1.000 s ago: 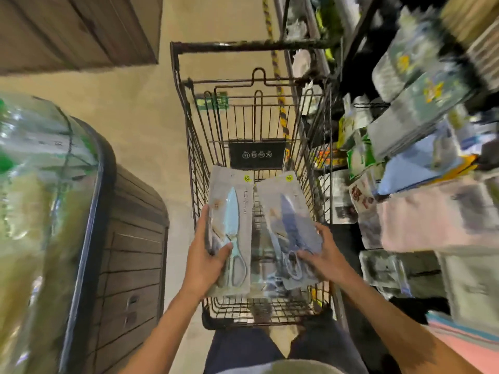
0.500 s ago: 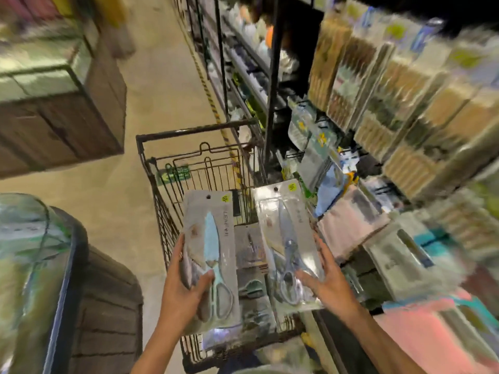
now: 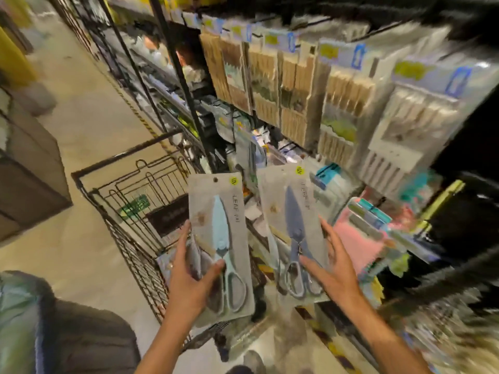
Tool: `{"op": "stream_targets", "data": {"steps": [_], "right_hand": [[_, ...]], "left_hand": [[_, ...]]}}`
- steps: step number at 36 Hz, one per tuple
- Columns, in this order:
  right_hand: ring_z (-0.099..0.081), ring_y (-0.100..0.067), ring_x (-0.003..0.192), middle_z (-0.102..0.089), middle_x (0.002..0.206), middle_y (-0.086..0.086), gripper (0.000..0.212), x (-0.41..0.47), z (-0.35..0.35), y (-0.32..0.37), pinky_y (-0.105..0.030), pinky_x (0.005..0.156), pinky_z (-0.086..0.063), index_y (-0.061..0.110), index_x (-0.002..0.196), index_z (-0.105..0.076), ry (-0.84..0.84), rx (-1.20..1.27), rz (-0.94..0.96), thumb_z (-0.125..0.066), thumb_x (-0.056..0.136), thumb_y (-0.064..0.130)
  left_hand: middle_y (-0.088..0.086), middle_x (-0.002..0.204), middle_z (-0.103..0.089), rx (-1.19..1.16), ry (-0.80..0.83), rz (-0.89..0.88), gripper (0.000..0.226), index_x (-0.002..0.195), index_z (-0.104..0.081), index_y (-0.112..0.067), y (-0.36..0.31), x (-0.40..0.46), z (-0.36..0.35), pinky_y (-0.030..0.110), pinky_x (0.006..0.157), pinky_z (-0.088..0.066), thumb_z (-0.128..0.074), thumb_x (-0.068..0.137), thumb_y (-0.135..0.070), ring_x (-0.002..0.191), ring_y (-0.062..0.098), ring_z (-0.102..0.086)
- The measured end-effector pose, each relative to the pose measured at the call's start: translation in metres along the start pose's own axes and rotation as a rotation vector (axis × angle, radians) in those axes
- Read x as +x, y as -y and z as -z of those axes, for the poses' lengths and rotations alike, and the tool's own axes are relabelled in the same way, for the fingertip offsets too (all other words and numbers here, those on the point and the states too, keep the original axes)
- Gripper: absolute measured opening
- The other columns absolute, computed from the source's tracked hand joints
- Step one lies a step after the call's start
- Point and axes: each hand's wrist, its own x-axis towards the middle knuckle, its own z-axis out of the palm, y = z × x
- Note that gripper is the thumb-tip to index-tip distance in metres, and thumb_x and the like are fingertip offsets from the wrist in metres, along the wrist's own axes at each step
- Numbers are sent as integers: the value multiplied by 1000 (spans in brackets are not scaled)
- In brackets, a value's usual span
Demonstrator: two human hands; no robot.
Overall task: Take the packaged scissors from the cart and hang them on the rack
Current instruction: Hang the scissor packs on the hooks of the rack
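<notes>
My left hand (image 3: 190, 276) grips a grey pack of light-blue scissors (image 3: 220, 244) by its lower left edge, thumb across the front. My right hand (image 3: 333, 268) holds a second grey pack with dark-blue scissors (image 3: 293, 225), fingers along its right edge and thumb on the handles. Both packs are upright, side by side, above the black wire cart (image 3: 129, 211). The rack (image 3: 297, 85) of hanging packaged goods rises ahead and to the right, blurred.
A black upright post (image 3: 178, 76) of the shelving stands just beyond the cart. Pink and teal packs (image 3: 361, 233) lie on a lower shelf at right. A wooden display (image 3: 29, 168) stands left across the aisle floor; a dark bin (image 3: 81, 344) is at lower left.
Both hands have lifted the two scissor packs up out of the cart, and my view has swung up and right from the cart basket toward the rack.
</notes>
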Motion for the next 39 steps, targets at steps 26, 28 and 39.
{"op": "stream_targets", "data": {"steps": [26,28,39], "right_hand": [[-55,-4,131,-50,150,18,82,-294,74,117,-30,102,-55,42,153,-36,-794,-269,3,-79,87,17],[-57,-6,130,-51,150,12,84,-313,84,125,-30,101,-56,45,153,-35,-827,-294,0,-80,87,19],[-60,6,118,-54,137,31,83,-396,167,159,-22,90,-56,56,149,-32,-932,-371,46,-81,85,33]], "left_hand": [[-61,141,-27,-139,709,-384,98,157,-28,-42,-65,-98,-94,3,111,-28,-82,85,-4,134,-32,-26],[-58,145,-26,-160,735,-375,99,155,-27,-51,-77,-113,-103,20,118,-28,-82,86,-7,136,-30,-25],[-59,143,-26,-270,779,-464,102,154,-27,-59,-136,-211,-171,32,120,-24,-83,85,-9,135,-31,-24]]}}
